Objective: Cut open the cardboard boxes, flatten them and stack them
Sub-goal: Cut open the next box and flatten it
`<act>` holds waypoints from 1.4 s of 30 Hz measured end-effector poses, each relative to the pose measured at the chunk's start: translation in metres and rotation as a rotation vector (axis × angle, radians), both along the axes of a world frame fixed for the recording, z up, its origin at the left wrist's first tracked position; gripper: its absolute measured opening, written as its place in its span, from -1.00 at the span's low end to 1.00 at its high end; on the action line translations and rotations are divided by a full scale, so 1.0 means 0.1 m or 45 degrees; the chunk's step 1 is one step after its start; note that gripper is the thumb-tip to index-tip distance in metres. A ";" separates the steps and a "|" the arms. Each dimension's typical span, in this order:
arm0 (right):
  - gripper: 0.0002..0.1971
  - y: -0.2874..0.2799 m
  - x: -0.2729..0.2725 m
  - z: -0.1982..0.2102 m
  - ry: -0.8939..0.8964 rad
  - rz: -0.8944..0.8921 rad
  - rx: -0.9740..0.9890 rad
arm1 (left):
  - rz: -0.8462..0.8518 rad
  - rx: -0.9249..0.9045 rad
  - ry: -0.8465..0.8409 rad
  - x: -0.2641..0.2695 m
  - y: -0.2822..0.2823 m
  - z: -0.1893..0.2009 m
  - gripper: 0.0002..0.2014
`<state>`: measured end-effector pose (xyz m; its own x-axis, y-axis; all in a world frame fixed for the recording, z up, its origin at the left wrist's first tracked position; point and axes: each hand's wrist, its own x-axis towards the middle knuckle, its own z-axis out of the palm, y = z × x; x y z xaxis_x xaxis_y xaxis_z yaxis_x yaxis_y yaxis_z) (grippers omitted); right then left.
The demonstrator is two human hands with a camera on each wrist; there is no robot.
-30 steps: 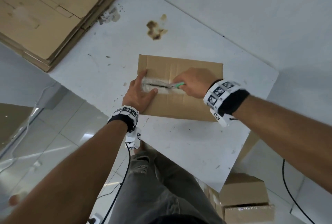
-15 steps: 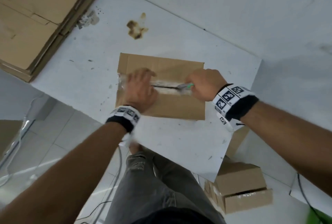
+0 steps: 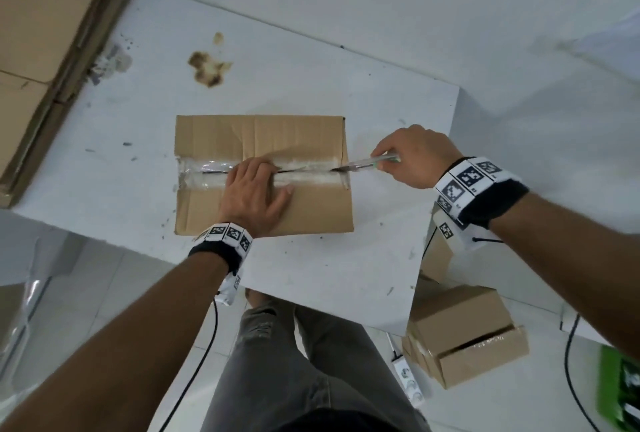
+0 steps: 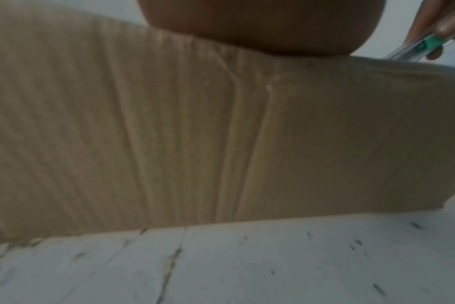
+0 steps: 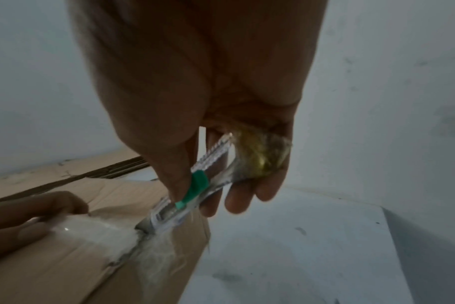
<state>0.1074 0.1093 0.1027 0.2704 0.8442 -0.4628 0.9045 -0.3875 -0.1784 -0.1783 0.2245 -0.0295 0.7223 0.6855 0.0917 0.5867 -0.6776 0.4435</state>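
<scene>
Flattened cardboard (image 3: 41, 50) is lying at the worktop's (image 3: 311, 275) far-left corner, a brown stain (image 3: 207, 66) beside it; more boxes (image 3: 464, 341) are sitting on the floor past the right edge. Mid-worktop, we are pressing our left hand (image 3: 254, 194), fingers flat, on the taped cardboard box (image 3: 263, 140). Our right hand (image 3: 414, 158) is gripping a clear, green-slidered cutter (image 3: 367, 164), its blade meeting the tape seam at the box's right edge.

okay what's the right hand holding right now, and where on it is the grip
The right hand holds a clear utility knife, fingers wrapped round its handle, thumb beside the green slider.
</scene>
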 end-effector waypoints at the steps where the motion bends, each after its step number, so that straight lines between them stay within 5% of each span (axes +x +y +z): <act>1: -0.79 -0.04 0.03 -0.01 0.012 -0.026 0.016 | -0.006 0.003 -0.038 -0.04 0.01 0.00 -0.57; 7: -0.78 -0.18 -0.34 -0.36 0.336 -0.202 0.203 | 0.197 0.045 0.119 -0.12 0.10 0.13 -0.57; 10: -0.73 -0.26 -0.46 -0.54 0.446 -0.305 0.281 | 0.087 0.004 0.150 0.13 -0.11 0.10 -0.55; 23: -0.78 -0.49 -0.71 -0.71 0.805 -0.805 0.421 | 0.120 -0.008 -0.177 0.21 -0.20 -0.09 -0.66; 30: -0.83 -0.65 -0.65 -0.62 0.861 -0.827 0.355 | 0.109 -0.009 -0.256 0.10 -0.15 -0.08 -0.74; 35: -0.70 -0.60 -0.80 -0.62 0.653 -0.739 0.669 | 0.216 -0.149 -0.324 0.10 0.09 0.23 -0.64; 42: -0.77 -0.26 -0.66 -0.28 0.525 -0.235 0.974 | 0.302 -0.224 -0.361 -0.16 0.57 0.89 -0.45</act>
<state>0.0417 0.0833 0.0742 0.3694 0.9216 0.1192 0.6458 -0.1624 -0.7460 -0.1944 0.2816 0.0594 0.5052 0.8531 0.1305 0.5556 -0.4372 0.7072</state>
